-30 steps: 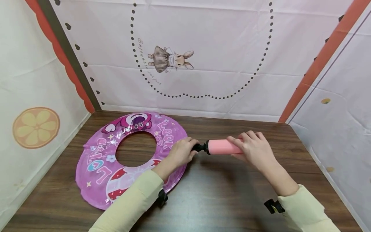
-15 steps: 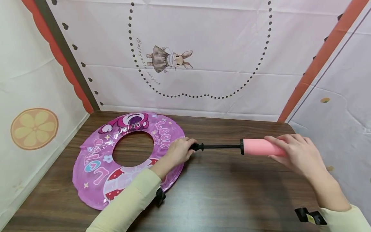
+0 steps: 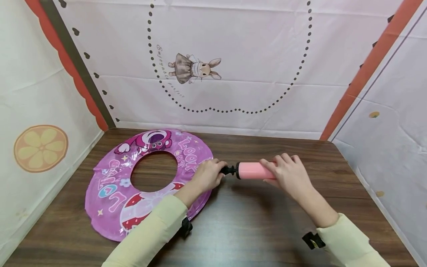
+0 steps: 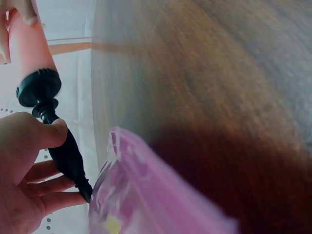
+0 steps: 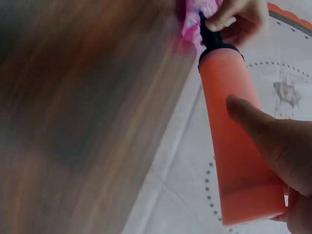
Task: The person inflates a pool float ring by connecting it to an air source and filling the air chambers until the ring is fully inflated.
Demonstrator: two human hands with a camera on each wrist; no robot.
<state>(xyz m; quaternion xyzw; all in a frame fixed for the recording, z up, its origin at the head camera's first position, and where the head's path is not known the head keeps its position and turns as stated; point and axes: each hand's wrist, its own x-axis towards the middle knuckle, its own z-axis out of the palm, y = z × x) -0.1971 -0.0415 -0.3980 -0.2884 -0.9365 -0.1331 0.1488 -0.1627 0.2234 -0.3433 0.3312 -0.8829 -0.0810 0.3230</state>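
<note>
A pink hand pump [image 3: 255,170] with a black end lies level above the table, pointing left at a purple swim ring [image 3: 96,193]. My left hand [image 3: 207,174] grips the pump's black tapered handle [image 4: 67,155], thumb on one side and fingers on the other. The tip of that handle meets the ring's edge, and the joint itself is hidden by the plastic. My right hand [image 3: 290,174] holds the pink barrel [image 5: 231,131] near its far end, thumb laid along it. Barrel and handle stand close together, with only a short black neck between them.
The ring lies flat on the dark wood table [image 3: 253,230], printed with a bear, flowers and letters. A pale cloth wall [image 3: 250,66] with a rabbit print rises at the back. More cloth walls close off both sides.
My right hand pulled the barrel to the right, baring a long black rod, then pushed it back left against the handle. My left hand stayed at the ring's edge.
</note>
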